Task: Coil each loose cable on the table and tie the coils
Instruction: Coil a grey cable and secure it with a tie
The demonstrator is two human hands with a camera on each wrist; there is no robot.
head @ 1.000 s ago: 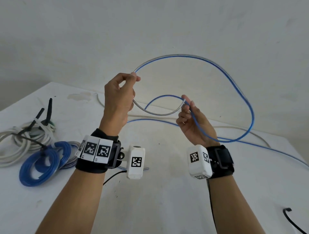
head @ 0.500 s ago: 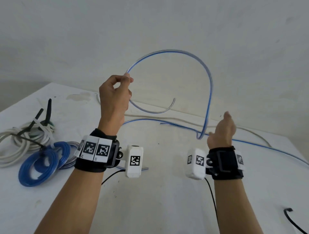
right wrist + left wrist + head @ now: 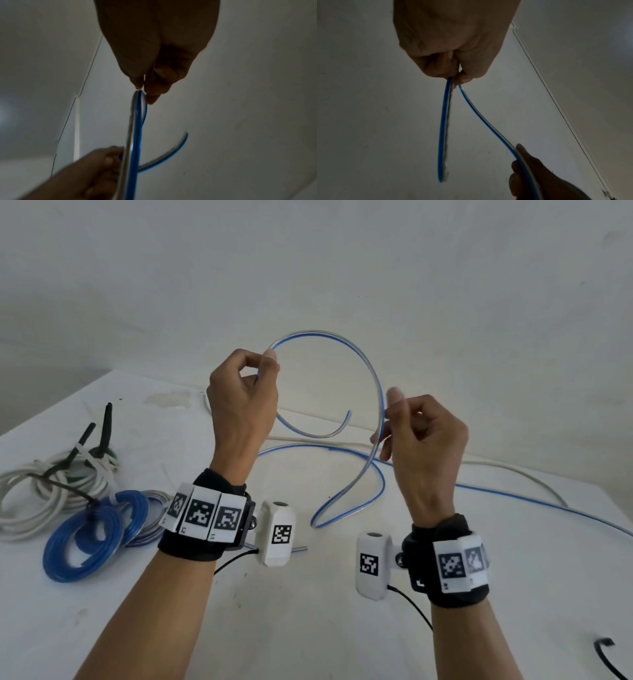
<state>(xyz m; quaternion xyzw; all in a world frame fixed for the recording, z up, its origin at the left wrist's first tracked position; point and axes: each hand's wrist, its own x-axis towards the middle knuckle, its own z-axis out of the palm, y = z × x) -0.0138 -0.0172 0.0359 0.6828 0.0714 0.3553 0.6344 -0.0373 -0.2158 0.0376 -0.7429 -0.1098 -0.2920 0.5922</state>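
While left hand (image 3: 243, 402) pinches the blue cable (image 3: 363, 361), right hand (image 3: 424, 440) pinches it too.

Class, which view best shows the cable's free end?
Head view: the cable's free end hangs clear between the left hand and right hand. The right wrist view shows it blurred; in the left wrist view it is unclear.

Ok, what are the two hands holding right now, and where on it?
Both hold the blue-and-grey cable. The left hand pinches it near its free end; the right hand pinches it further along, past the raised arc.
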